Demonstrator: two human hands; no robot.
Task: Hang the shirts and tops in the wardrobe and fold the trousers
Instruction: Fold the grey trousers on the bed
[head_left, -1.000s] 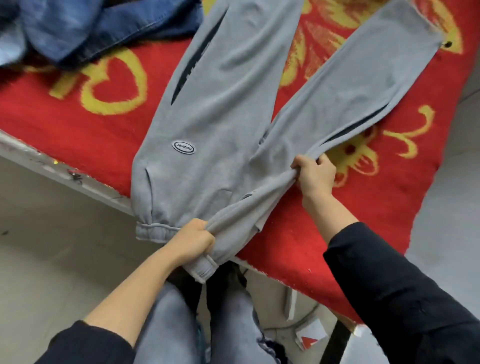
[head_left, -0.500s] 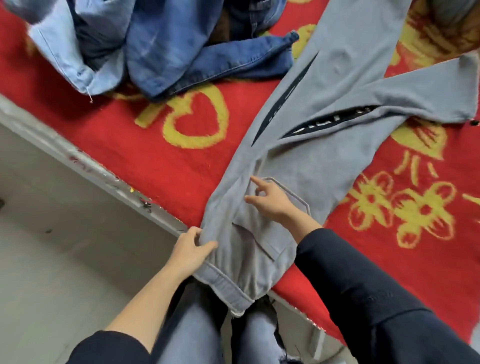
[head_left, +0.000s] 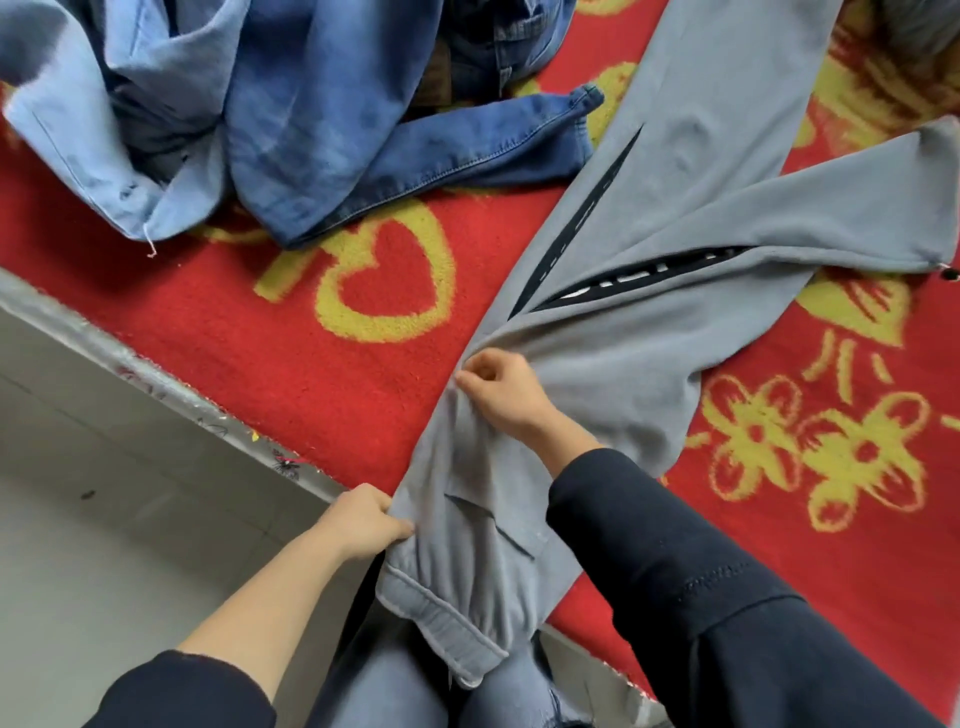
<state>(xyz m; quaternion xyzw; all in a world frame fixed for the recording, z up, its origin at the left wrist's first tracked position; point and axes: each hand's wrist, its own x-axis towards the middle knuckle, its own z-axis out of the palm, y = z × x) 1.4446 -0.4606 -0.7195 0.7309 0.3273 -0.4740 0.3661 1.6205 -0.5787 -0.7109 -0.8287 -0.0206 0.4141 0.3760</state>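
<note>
The grey trousers (head_left: 649, 332) lie on the red blanket (head_left: 311, 374), which has yellow hearts and flowers on it. They are folded in half down the middle. The two legs split apart toward the far side of the blanket, one going straight away and one going off to the right. A black stripe (head_left: 576, 228) shows on each leg. The waistband (head_left: 441, 623) hangs off the near edge of the blanket, over the person's knees (head_left: 395, 691). The left hand (head_left: 363, 522) is right at that near edge, and its fingers (head_left: 397, 527) grip the left side of the trousers just above the waistband. The right hand (head_left: 501, 392) is a bit further onto the blanket. Its fingers pinch the same side of the trousers, and the cloth bunches into small creases there. A heap of blue jeans (head_left: 322, 130) lies at the far left of the blanket, just beside one trouser leg. The grey floor (head_left: 104, 519) shows past the blanket's left edge.
</note>
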